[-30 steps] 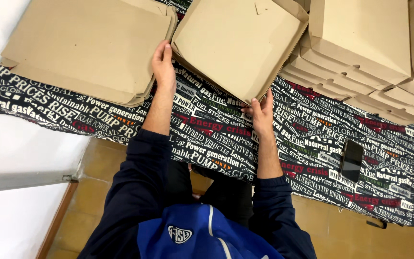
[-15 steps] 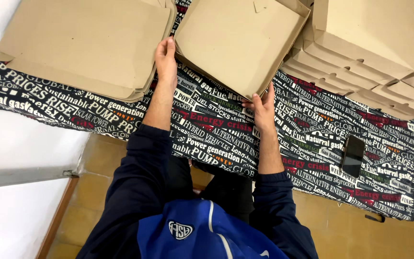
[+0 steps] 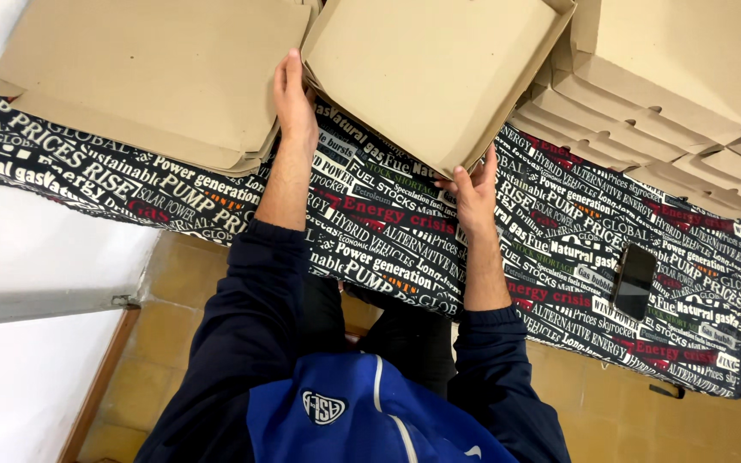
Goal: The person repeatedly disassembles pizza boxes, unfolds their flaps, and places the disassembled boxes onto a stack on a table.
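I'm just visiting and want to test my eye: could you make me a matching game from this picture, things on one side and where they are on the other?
Things:
1. open cardboard box
2. phone
3. stack of flat cardboard sheets
4. pile of folded boxes

Places:
A. lying alone on the printed tablecloth, near its right end
B. held at its edges by the left hand and right hand
C. at the far right of the table
D. at the left of the table

Pairs: 1-B, 2-A, 3-D, 4-C
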